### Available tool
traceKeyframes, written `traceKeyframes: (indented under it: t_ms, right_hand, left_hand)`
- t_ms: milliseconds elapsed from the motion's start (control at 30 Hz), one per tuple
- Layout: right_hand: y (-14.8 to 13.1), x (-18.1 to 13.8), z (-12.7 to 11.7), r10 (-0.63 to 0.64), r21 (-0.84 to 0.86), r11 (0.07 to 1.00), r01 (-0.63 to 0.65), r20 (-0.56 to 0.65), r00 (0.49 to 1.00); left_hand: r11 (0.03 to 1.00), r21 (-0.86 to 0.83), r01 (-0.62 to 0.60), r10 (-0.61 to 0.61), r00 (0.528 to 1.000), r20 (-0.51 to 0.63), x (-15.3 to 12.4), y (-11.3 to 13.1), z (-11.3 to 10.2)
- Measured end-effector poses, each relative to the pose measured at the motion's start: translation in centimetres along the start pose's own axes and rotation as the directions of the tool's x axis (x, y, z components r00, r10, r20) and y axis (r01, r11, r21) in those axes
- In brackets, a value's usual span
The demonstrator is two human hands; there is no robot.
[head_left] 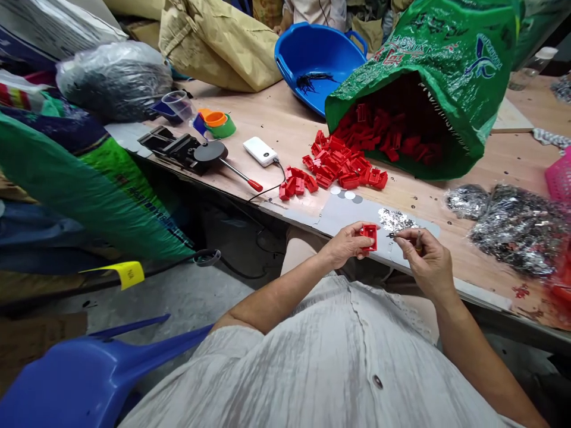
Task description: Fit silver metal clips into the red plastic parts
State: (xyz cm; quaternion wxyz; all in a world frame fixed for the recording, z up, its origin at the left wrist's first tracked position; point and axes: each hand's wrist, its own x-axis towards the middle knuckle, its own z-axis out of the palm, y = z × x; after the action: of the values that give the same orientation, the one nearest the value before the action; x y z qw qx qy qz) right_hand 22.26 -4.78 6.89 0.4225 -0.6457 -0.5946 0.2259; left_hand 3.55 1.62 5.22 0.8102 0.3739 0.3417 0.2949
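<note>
Along the tabletop [263, 116], seems far from finished: see a green sack [446, 50] lying open-mouthed, loaded with red housings, a pile of red housings [336, 161] at its lip, and a grey sheet [366, 208]. Find the left hand [345, 245] half curled, gripping one red housing [370, 236] at the tabletop's near edge; find the right hand [428, 255] pinched nearly closed on a slim dark item [391, 235], near that housing but apart. Judge the held housing incomplete, with plenty more left in the pile. Spot loose silvery pieces [396, 220] on the sheet, beyond the hands. Cannot see the sack's depth or its cut-off top; cannot make out the held housing's inside, partly behind the thumb; cannot tell tool from part in the slim dark item
</note>
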Motion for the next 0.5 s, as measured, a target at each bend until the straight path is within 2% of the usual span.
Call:
traceKeyframes:
  t_ms: [133,267,500]
  right_hand:
    - [-0.5,0.1,0.5,-0.146,-0.052,0.988,0.146,0.015,0.989]
    - [-0.1,0.4,1.0,-0.305,-0.071,0.949,0.306,0.024,0.952]
    - [0.6,0.5,1.1,-0.425,-0.063,0.903,0.426,0.03,0.905]
  left_hand:
    - [0.998,0.039,0.047,-0.047,0.999,0.01,-0.3,-0.2,0.4]
    - [0.995,0.024,0.096,-0.097,0.993,0.06,-0.6,-0.5,0.6]
    - [0.98,-0.086,0.18,-0.157,0.963,0.218,-1.1,0.0,-0.2]
